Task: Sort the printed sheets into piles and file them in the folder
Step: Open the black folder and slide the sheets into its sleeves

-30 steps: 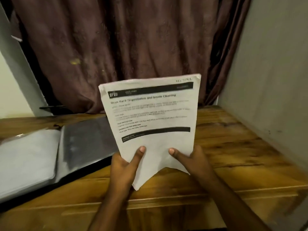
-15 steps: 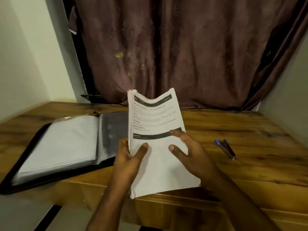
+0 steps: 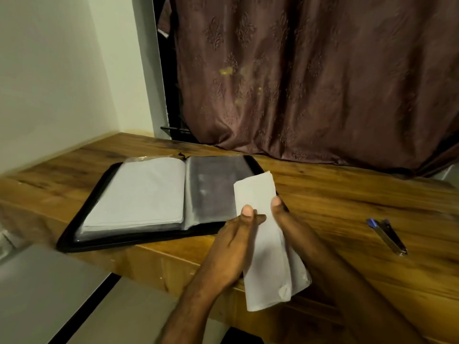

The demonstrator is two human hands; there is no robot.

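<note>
White printed sheets (image 3: 263, 234), bowed into a narrow curl, are clamped between the left hand (image 3: 231, 247) and right hand (image 3: 295, 234) above the wooden surface (image 3: 347, 194). Just left of the hands the folder (image 3: 159, 197) lies open. Curled like this, loose pages could slip and scatter.

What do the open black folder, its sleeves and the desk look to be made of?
Open black zip folder: apparently fabric or faux leather, matte. Clear glossy sleeves: likely plastic, showing glare. Brown wooden desk: wood or wood-look laminate, with visible grain and slight sheen.
</note>
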